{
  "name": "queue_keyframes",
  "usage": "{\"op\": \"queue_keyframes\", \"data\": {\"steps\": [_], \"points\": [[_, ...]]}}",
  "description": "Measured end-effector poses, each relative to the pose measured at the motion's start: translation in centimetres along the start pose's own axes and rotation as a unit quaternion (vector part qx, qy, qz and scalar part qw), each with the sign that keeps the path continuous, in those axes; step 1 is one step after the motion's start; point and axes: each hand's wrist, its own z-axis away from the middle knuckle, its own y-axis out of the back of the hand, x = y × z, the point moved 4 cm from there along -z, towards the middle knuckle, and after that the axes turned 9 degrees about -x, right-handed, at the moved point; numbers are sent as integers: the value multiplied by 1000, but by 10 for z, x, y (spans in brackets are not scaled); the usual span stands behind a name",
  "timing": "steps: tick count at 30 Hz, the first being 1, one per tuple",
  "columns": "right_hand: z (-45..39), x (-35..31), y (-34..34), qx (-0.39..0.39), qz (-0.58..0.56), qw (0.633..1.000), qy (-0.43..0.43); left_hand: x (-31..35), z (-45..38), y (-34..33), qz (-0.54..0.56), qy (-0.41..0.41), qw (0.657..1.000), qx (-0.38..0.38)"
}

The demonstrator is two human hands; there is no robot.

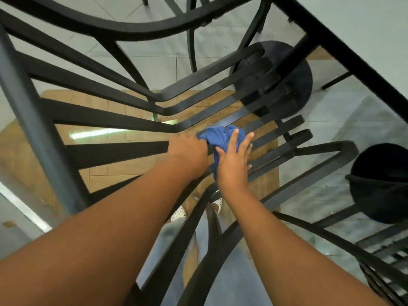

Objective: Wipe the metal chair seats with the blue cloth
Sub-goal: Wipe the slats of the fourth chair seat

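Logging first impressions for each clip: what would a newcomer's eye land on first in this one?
The bright blue cloth, bunched on the black metal slats of the chair seat near the middle of the view, stands out first. The right hand lies on it with fingers spread and straight, while the left hand rests beside it on a slat, touching the cloth's edge. Both bare forearms fill the lower half of the frame.

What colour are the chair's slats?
Black, seen in the head view: the slats run under the blue cloth.
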Motion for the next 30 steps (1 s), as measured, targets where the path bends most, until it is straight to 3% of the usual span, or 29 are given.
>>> {"op": "queue_keyframes", "data": {"steps": [9,23,30], "points": [[-3,-45,-7,17,-64,998,-2,-31,0,22,-25,-37,999,-9],[-18,-147,5,108,-180,977,-32,-116,-8,106,-120,-115,980,109],[-30,-190,19,117,-180,976,-25,-157,-22,135,-77,-130,976,157]]}}
